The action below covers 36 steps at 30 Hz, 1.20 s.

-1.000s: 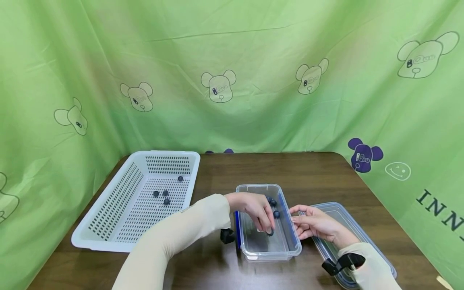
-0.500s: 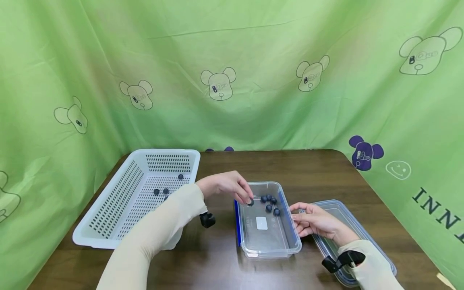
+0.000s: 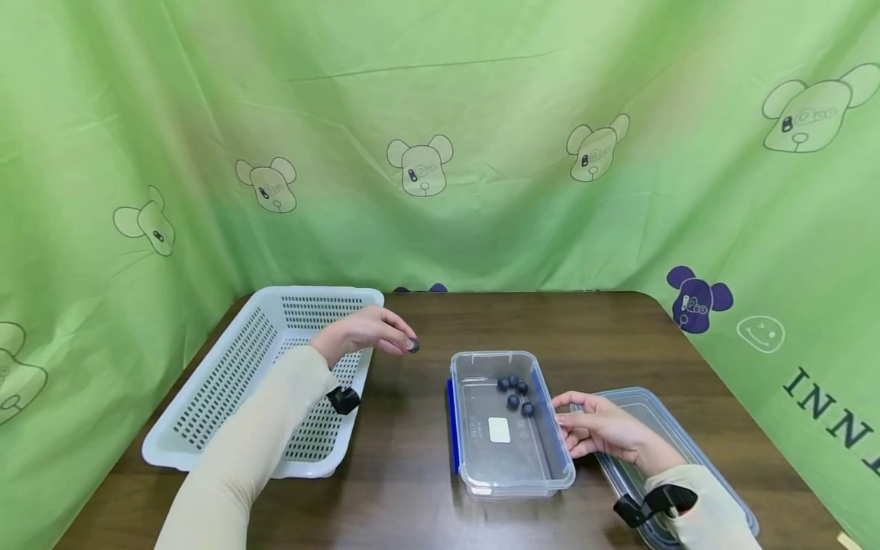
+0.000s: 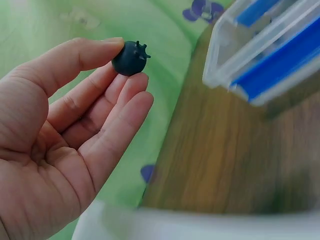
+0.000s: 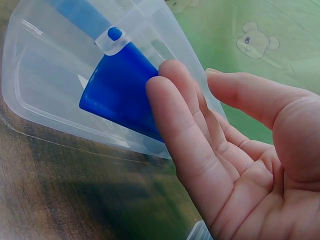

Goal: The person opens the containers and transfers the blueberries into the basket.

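The person's left hand is pinching a dark berry between thumb and fingertips, and the berry is hanging over the table, just beyond the near edge of the basket and well short of the box. The right hand isn't grasping anything; its relaxed fingers are resting against the box's side, by the blue clip.

I'm guessing the berry is light and firm, perhaps moulded, since its skin is looking smooth and its little crown is sticking out stiffly. Being round, it could be slipping from a careless pinch; I'd be holding it around the middle, keeping off those prongs, which might snap.

The left sleeve is covering much of the basket's floor, so I'm not making out what's lying there. Five other berries are sitting in the box. The right arm is hiding part of the lid.
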Each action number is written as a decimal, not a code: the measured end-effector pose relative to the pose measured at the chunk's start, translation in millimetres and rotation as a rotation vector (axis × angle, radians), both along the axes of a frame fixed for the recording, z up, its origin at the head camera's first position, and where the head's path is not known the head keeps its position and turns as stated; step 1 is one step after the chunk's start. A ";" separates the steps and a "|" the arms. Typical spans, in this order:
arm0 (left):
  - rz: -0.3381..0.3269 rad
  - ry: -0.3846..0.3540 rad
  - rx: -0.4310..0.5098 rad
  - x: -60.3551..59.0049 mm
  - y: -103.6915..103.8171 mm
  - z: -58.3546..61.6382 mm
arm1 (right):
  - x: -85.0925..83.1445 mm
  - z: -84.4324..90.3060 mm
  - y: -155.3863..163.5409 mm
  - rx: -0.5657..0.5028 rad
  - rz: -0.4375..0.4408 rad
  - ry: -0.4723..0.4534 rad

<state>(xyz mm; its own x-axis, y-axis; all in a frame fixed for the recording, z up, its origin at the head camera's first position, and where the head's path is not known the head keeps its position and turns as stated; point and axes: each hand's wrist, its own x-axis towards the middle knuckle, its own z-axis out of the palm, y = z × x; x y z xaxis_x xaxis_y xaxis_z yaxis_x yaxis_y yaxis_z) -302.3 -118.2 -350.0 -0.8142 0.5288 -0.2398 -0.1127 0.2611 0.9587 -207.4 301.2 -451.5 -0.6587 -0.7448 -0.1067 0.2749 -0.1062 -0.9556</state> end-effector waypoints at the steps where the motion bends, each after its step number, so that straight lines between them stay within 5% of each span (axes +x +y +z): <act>1: 0.013 -0.003 0.007 -0.7 -5.5 -0.4 | 0.6 -0.1 0.0 -0.001 -0.001 0.000; 8: 0.130 -0.015 0.053 -5.0 -47.4 -5.5 | 3.1 0.7 -3.3 -0.006 -0.005 0.003; 16: 0.257 -0.034 0.037 -10.2 -101.5 -24.8 | 4.7 1.2 -3.6 -0.008 -0.007 -0.004; 23: 0.359 -0.050 0.013 -9.8 -130.1 -34.6 | 4.0 0.7 -0.8 -0.010 -0.009 0.003; 36: 0.406 -0.109 -0.262 -6.5 -151.7 -49.0 | 2.1 0.7 -0.6 -0.007 -0.010 0.006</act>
<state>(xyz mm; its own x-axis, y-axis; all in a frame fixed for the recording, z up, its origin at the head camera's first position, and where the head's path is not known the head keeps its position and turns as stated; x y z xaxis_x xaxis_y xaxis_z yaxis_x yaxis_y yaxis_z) -308.8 -270.0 -399.0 -0.9049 0.0845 -0.4172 -0.3511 0.4062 0.8437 -205.4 300.6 -450.8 -0.6669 -0.7387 -0.0978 0.2682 -0.1156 -0.9564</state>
